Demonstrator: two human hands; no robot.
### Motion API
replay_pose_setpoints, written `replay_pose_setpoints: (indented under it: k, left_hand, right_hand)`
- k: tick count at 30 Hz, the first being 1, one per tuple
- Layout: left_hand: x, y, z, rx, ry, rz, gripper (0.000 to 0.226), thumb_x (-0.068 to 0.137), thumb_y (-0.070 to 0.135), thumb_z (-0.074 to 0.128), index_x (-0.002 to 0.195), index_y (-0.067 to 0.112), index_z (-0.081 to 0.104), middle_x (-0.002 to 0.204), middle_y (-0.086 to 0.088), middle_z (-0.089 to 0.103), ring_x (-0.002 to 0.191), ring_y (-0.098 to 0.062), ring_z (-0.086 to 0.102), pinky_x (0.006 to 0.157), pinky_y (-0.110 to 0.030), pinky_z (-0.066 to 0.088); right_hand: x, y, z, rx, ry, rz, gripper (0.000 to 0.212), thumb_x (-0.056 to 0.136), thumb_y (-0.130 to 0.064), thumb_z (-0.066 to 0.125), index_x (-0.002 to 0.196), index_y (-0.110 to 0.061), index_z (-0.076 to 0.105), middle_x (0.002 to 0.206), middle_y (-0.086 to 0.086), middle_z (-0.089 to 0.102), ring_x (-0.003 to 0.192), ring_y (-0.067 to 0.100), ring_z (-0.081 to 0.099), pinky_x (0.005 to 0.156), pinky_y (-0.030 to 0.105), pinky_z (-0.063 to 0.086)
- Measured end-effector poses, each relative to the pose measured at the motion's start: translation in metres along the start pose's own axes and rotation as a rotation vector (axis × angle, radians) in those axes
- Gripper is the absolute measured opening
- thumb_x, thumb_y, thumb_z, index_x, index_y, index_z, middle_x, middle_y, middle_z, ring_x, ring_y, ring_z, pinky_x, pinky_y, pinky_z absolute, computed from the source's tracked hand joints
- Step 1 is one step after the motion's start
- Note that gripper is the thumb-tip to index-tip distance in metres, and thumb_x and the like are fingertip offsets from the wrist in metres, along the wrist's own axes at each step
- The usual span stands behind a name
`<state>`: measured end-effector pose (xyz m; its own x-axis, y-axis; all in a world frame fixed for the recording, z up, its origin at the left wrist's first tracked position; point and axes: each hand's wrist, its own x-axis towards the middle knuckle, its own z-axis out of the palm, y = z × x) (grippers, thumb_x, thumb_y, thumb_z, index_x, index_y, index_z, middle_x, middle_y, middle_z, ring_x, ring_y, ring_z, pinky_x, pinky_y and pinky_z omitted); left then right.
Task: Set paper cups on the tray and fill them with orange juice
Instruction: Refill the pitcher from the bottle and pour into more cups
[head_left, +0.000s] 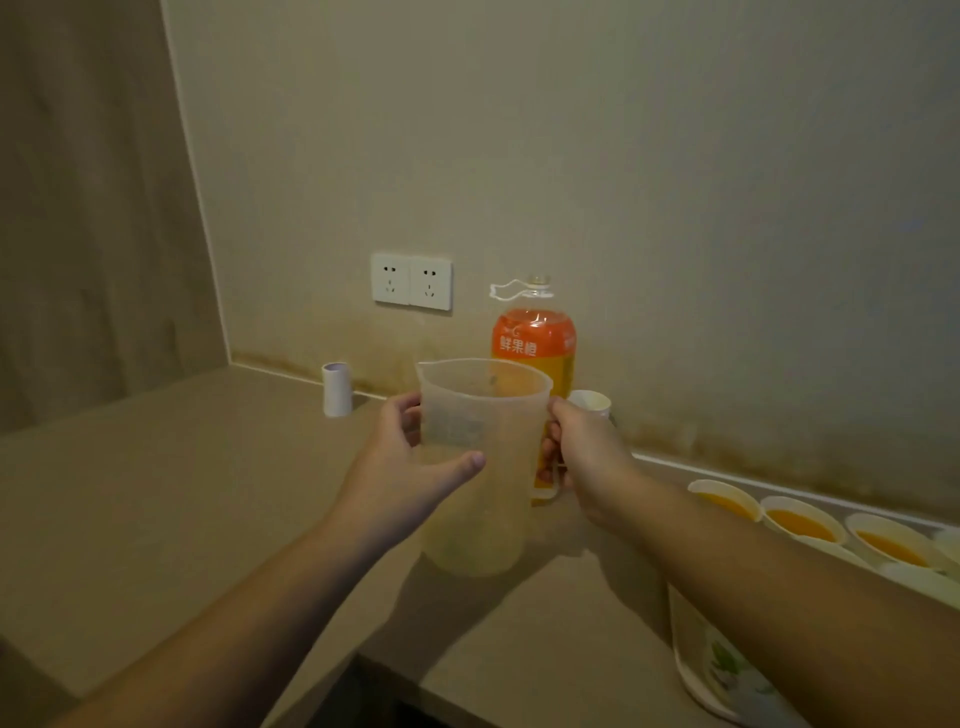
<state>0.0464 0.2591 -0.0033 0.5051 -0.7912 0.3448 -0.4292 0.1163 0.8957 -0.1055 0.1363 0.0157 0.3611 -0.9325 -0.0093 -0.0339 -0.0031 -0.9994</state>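
The orange label of the juice bottle (534, 347) carries white Chinese characters reading 鲜果橙. A faint printed panel on the side of the translucent measuring jug (480, 415) is too blurred to read. No other text is legible.

I am holding the pitcher (483, 467) between both hands, and it is blocking the middle of the surface (156, 493). Straight behind it the juice bottle (535, 353) is standing against the wall, with a paper cup (589, 402) just beside it, closing off the way back. To my right the filled cups (800, 522) are crowding the tray (711, 670) beneath my forearm. My left side is lying open, with only a small white roll (336, 389) standing near the wall, well apart from my left hand (410, 467).
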Motion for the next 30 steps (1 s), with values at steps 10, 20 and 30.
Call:
replay_pose_setpoints:
  k: [10, 20, 30]
  left_hand:
    - [0.023, -0.039, -0.017, -0.051, 0.019, -0.018, 0.092, 0.062, 0.042, 0.09, 0.138, 0.037, 0.038, 0.136, 0.014, 0.052, 0.126, -0.012, 0.054, 0.102, -0.042, 0.054]
    - [0.043, -0.045, -0.034, -0.037, -0.008, 0.01, 0.124, 0.058, 0.056, 0.087, 0.159, 0.032, 0.019, 0.162, 0.008, 0.031, 0.145, -0.018, 0.036, 0.116, -0.049, 0.039]
    - [0.056, -0.057, -0.031, -0.084, -0.121, -0.016, 0.147, 0.037, 0.074, 0.091, 0.158, 0.041, 0.016, 0.156, 0.013, 0.038, 0.142, -0.015, 0.041, 0.109, -0.046, 0.048]
  right_hand:
    - [0.027, 0.008, 0.025, -0.368, -0.031, -0.123, 0.04, 0.103, -0.044, 0.034, 0.084, -0.022, 0.062, 0.086, 0.006, 0.069, 0.088, 0.025, 0.065, 0.093, 0.051, 0.051]
    - [0.052, -0.018, 0.001, -0.55, 0.139, -0.37, 0.026, 0.096, -0.054, 0.048, 0.101, -0.029, 0.054, 0.093, -0.005, 0.062, 0.088, 0.015, 0.061, 0.076, 0.039, 0.053]
    - [0.095, 0.004, -0.024, -0.398, 0.018, -0.136, 0.127, 0.063, -0.041, 0.09, 0.154, -0.041, 0.002, 0.158, 0.004, 0.031, 0.14, 0.036, 0.038, 0.105, 0.062, 0.04]
